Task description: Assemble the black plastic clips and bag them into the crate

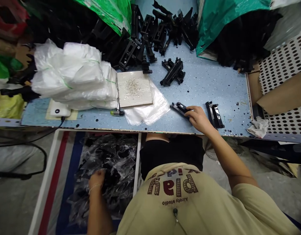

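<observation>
Bagged black parts (111,166) fill the floor bin (49,182) under the left hand (97,179); right hand (198,118) grips a black part (180,108).

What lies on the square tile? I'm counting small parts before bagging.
A scatter of tiny silvery bits lies on the tile; too small to identify. A clear plastic bag sticks out underneath.

Colours: mostly black parts on a speckled blue table.
Table (214,81) pale blue with dark specks; plastic parts (173,71) and the part under the right hand (198,119) black. Bag stack (74,76) translucent white with thin green bands. Tile (134,88) beige, heaped with silvery screws. Sacks: bright green (108,11), teal green (226,18). Perforated panel (284,62) white with dark round holes. Shirt (189,202) tan, maroon lettering. Bin by the left hand (97,179) holds bagged parts (116,169), glossy black; floor sheet (64,163) white with red and blue stripes.
</observation>
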The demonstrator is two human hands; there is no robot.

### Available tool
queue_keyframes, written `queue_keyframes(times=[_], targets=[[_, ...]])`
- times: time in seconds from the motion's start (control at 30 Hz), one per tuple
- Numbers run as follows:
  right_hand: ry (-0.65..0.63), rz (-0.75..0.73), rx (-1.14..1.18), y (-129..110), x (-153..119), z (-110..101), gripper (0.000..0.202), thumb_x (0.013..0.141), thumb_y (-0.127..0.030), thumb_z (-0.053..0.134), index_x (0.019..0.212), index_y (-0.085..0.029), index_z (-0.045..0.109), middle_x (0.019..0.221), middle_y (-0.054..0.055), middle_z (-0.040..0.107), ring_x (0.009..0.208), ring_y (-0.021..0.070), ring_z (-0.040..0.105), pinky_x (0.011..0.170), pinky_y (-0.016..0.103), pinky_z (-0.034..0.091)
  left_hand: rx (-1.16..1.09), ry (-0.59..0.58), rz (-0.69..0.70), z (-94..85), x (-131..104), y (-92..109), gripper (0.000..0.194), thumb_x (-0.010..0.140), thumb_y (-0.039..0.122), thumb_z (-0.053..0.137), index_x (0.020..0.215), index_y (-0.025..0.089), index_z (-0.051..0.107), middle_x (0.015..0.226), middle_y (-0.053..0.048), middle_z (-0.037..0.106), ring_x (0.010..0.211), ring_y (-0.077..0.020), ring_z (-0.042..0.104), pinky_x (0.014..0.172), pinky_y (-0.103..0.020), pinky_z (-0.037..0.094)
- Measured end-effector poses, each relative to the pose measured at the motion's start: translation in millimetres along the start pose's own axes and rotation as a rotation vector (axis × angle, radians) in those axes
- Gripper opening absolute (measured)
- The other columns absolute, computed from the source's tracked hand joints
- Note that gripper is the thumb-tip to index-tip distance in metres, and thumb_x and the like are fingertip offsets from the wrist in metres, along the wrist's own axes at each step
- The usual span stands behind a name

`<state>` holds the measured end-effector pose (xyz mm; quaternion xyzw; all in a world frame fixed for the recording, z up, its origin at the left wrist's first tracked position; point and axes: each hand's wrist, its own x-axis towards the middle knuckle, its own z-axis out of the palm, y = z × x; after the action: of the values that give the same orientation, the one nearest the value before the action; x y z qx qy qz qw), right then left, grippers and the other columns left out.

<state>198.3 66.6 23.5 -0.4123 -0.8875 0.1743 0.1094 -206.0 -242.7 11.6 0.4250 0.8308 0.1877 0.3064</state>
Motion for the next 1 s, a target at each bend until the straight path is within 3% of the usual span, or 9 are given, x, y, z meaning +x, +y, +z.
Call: queue_keyframes(times=[0.1,0.17,0.23,0.3,0.43,0.6,0.7,0.87,1.0], targets=[[0.069,0.144,-0.066,2.7,-6.3,8.0,0.063,0.094,-0.044,0.062,0.146,-0.011,0.049,0.143,0.026,0.05,0.132,0.0426,0.044,0.107,0.062,0.041,0.038,0.233,0.014,26.6,51.2,32.3,0.027,0.095,0.035,0.048,0.082,0.022,0.069,0.081,-0.006,0.072,0.079,-0.0263,0.068,0.073,-0.044,0.058],[0.071,0.189,-0.125,5.1,-13.0,13.1,0.08,0.09,-0.048,0.066,0.153,-0.007,0.039,0.144,0.029,0.047,0.133,0.046,0.042,0.107,0.065,0.039,0.073,0.351,0.284,50.8,89.0,72.3,0.03,0.097,0.036,0.051,0.099,0.018,0.074,0.102,-0.013,0.075,0.1,-0.0285,0.068,0.096,-0.048,0.054],[0.065,0.201,-0.155,11.2,-22.5,13.7,0.079,0.089,-0.045,0.067,0.153,-0.008,0.038,0.142,0.028,0.048,0.13,0.0457,0.043,0.106,0.065,0.04,0.149,0.327,0.545,69.8,123.9,113.0,0.027,0.095,0.033,0.059,0.109,0.017,0.075,0.115,-0.017,0.073,0.111,-0.0309,0.065,0.101,-0.049,0.05],[0.056,0.212,-0.155,20.1,-33.0,10.2,0.071,0.089,-0.041,0.065,0.15,-0.012,0.044,0.137,0.025,0.052,0.125,0.0437,0.048,0.103,0.063,0.043,0.188,0.258,0.651,77.3,152.6,142.9,0.022,0.095,0.026,0.057,0.102,0.017,0.076,0.111,-0.018,0.074,0.103,-0.0302,0.065,0.092,-0.047,0.052],[0.072,0.359,0.008,31.3,-45.7,2.5,0.053,0.085,-0.042,0.068,0.131,-0.015,0.064,0.114,0.019,0.062,0.11,0.039,0.057,0.093,0.056,0.05,-0.006,0.138,0.575,64.4,188.1,167.9,0.013,0.085,0.024,0.071,0.074,0.018,0.072,0.084,-0.009,0.072,0.082,-0.0234,0.065,0.077,-0.037,0.052],[0.076,0.603,0.856,9.4,-40.0,10.9,0.055,0.066,-0.05,0.087,0.107,-0.018,0.071,0.097,0.008,0.069,0.089,0.0252,0.066,0.079,0.04,0.056,-0.483,-0.279,0.243,60.2,196.4,189.3,0.024,0.073,0.037,0.082,0.069,0.016,0.071,0.064,-0.001,0.065,0.059,-0.0132,0.056,0.058,-0.027,0.044],[-0.001,0.66,1.326,-14.4,-39.1,21.0,0.049,0.063,-0.043,0.092,0.1,-0.019,0.071,0.088,0.002,0.071,0.076,0.0158,0.066,0.071,0.029,0.057,-0.533,-0.398,0.211,73.1,191.3,199.2,0.026,0.069,0.038,0.084,0.071,0.015,0.073,0.064,-0.001,0.067,0.059,-0.0128,0.057,0.058,-0.027,0.046],[-0.35,0.568,1.915,-48.1,-44.0,46.5,0.039,0.077,-0.047,0.084,0.091,-0.013,0.069,0.078,0.004,0.073,0.065,0.0119,0.069,0.062,0.022,0.06,-0.567,-0.295,0.263,88.8,185.0,196.8,0.026,0.067,0.029,0.085,0.068,0.016,0.062,0.067,0.0,0.066,0.062,-0.0127,0.06,0.06,-0.025,0.05],[-0.507,0.746,2.126,-64.8,-40.1,67.3,0.029,0.089,-0.036,0.076,0.102,-0.013,0.064,0.088,0.006,0.077,0.075,0.0136,0.075,0.068,0.02,0.064,-0.403,-0.052,0.522,86.3,182.3,185.0,0.009,0.082,0.014,0.068,0.08,0.018,0.06,0.083,-0.004,0.072,0.079,-0.0172,0.069,0.076,-0.033,0.059]])
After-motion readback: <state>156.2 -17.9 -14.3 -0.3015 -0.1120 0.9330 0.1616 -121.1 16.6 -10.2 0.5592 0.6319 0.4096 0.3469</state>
